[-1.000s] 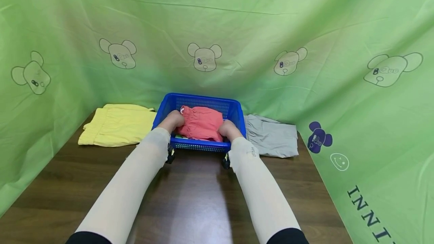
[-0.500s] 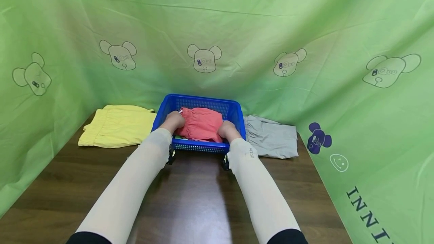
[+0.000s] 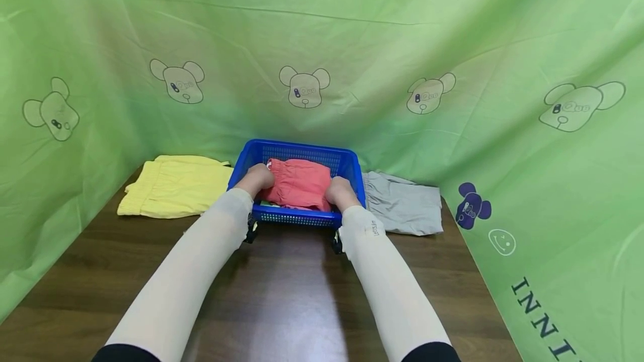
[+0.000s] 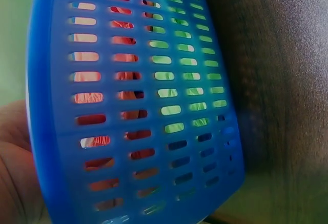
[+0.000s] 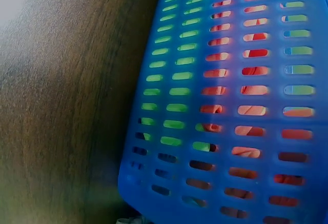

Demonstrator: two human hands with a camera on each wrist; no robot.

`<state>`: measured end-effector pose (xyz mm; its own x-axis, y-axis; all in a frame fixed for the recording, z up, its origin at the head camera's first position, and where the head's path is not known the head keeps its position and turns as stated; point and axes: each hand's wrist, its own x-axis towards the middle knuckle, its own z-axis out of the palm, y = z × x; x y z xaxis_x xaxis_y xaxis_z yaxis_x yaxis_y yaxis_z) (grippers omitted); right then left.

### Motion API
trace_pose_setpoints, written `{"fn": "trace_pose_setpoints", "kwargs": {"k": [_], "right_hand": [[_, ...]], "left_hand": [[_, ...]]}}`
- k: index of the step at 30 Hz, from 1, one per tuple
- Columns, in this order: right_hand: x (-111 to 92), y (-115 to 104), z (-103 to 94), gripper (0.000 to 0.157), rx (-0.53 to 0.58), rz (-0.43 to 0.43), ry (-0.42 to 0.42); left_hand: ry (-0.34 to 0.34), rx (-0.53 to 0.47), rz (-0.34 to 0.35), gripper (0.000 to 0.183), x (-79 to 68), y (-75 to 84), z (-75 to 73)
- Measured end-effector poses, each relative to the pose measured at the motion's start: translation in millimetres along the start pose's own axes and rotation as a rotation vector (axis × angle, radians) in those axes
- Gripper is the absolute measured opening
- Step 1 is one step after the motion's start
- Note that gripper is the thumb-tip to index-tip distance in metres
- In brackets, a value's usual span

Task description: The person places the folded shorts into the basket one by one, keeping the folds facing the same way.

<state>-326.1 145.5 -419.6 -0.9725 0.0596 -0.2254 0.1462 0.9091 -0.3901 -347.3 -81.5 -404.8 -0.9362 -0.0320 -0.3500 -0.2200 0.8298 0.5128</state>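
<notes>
A blue plastic basket (image 3: pixel 297 217) with slotted sides stands against the green backdrop in the head view. Folded coral-red shorts (image 3: pixel 302 182) lie inside it, over something green that shows through the slots. My left hand (image 3: pixel 257 177) reaches over the near left corner and grips the shorts' left edge. On the opposite edge, my right hand (image 3: pixel 342 191) holds the shorts. The fingertips are hidden in the head view. The basket wall (image 4: pixel 154 80) fills the left wrist view, with part of the left hand behind its rim. Red and green cloth shows through the wall in the right wrist view.
Folded yellow shorts (image 3: pixel 178 186) lie left of the basket. A folded grey garment (image 3: pixel 405 203) lies to its right. All stand on a dark wood-grain surface (image 3: pixel 282 295), bordered at the back and sides by a green printed cloth (image 3: pixel 362 27).
Both hands stay at the edges of the red shorts inside the basket. The view and arms shift only very slightly.
</notes>
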Motion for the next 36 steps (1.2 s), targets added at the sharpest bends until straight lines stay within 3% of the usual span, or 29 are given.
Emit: {"fn": "trace_pose_setpoints", "kwargs": {"k": [7, 13, 19, 23, 31, 36], "right_hand": [[-3.2, -1.0, -1.1, 0.016, -0.001, -0.008, 0.035], [-2.9, -2.5, -5.1, 0.013, -0.029, -0.017, 0.067], [-7.4, -3.2, -8.7, 0.012, -0.046, -0.036, 0.118], [-11.2, -2.0, -10.3, 0.011, -0.046, -0.069, 0.158], [-19.6, 1.5, -12.6, 0.007, -0.107, -0.195, 0.134], [-27.5, 2.1, -16.8, 0.009, -0.114, -0.249, 0.118]], "left_hand": [[-0.026, -0.011, -0.018, 0.033, 0.6, -1.2, -4.7], [-0.003, 0.005, 0.008, 0.016, -2.5, 0.6, -9.2], [0.013, 0.049, 0.058, 0.015, -7.1, 1.2, -12.7], [0.021, 0.039, 0.082, 0.013, -8.7, -0.5, -13.5], [0.02, -0.008, 0.135, 0.006, -12.9, -6.3, -11.8], [0.029, -0.009, 0.203, 0.014, -20.2, -11.3, -12.6]]}}
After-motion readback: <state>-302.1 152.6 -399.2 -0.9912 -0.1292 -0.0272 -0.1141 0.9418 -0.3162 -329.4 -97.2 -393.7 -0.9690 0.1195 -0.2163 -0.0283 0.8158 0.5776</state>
